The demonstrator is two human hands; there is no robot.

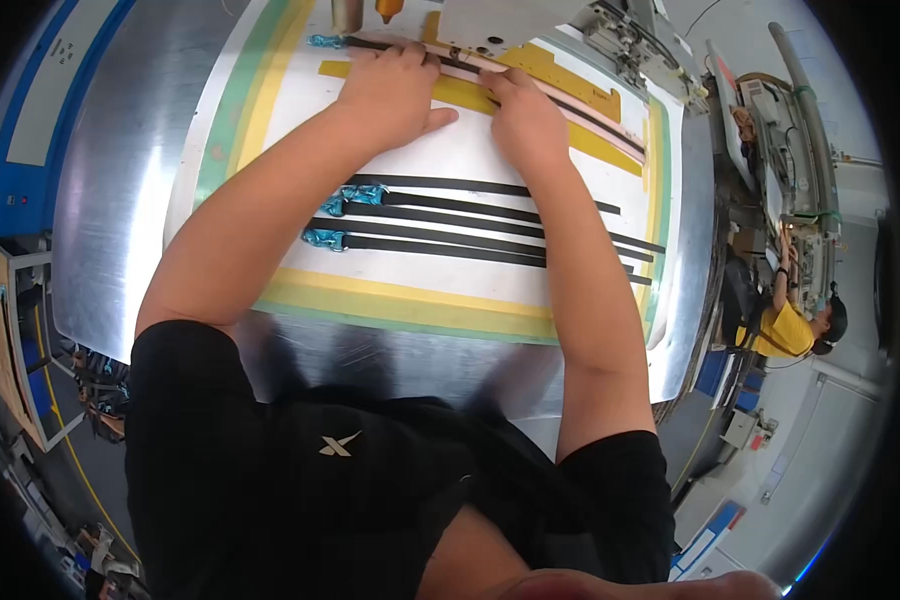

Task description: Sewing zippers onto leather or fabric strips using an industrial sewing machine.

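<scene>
1. In the head view, read as a dial centred on the frame, the black strip (460,64) ran beneath twelve o'clock between yellow plates (605,151), which probably kept it straight.
2. The left hand (392,92), between eleven and twelve, rested its fingertips along the strip, its thumb sticking out free; it seemed to press rather than grasp.
3. The right hand (528,118), between twelve and one, bent its fingers onto the strip; whether they pinched it, I could not tell. Set apart like this, both hands likely held it flat.
4. Nearer the hub, loose black strips (460,212) lay roughly parallel on a white sheet (460,150), perhaps to stay separate, several with blue wrapping (365,194) toward nine.
5. At twelve, near the rim, a pale machine head (505,20) overhung the plates.
</scene>
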